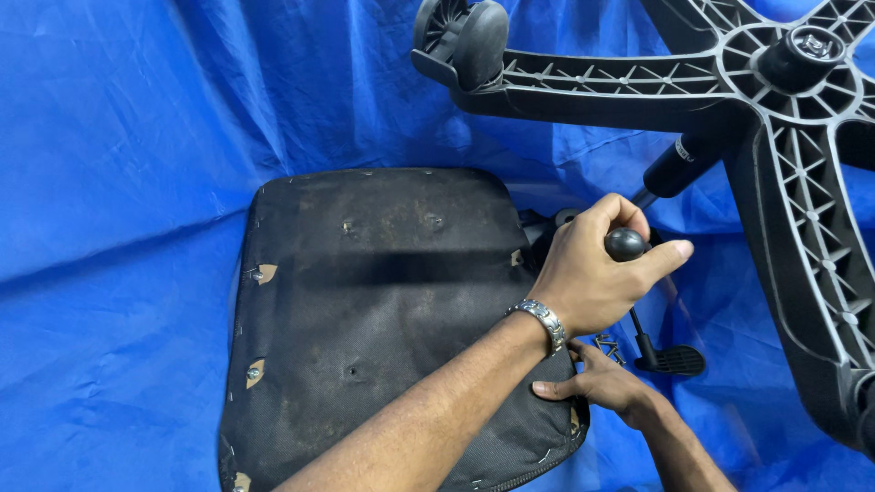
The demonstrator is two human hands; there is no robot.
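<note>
- Blue tarpaulin (pixel 118 228) covers the whole work surface and rises behind it, evidently laid to catch small parts.
- A black chair seat pan (pixel 365 319) lies underside up on the tarpaulin, fabric worn, with screw holes and torn patches exposed along its edges.
- Left hand (pixel 592 273), with a metal bracelet (pixel 545 321) at the wrist, has its fingers curled tight round a black round knob (pixel 625 244), thumb extended beside it; the knob tops a thin lever at the seat's right edge.
- Right hand (pixel 606 383) lies low beside the seat's corner, fingers together and flat, seemingly bracing the seat; it grips nothing visible.
- Loose screws (pixel 609 346) rest on the tarpaulin just beside the right hand.
- A black paddle lever (pixel 673 360) lies near them.
- The five-star chair base (pixel 784 109), upturned, with a castor (pixel 465 41), occupies the upper right, its gas cylinder (pixel 679 166) pointing toward the mechanism.
</note>
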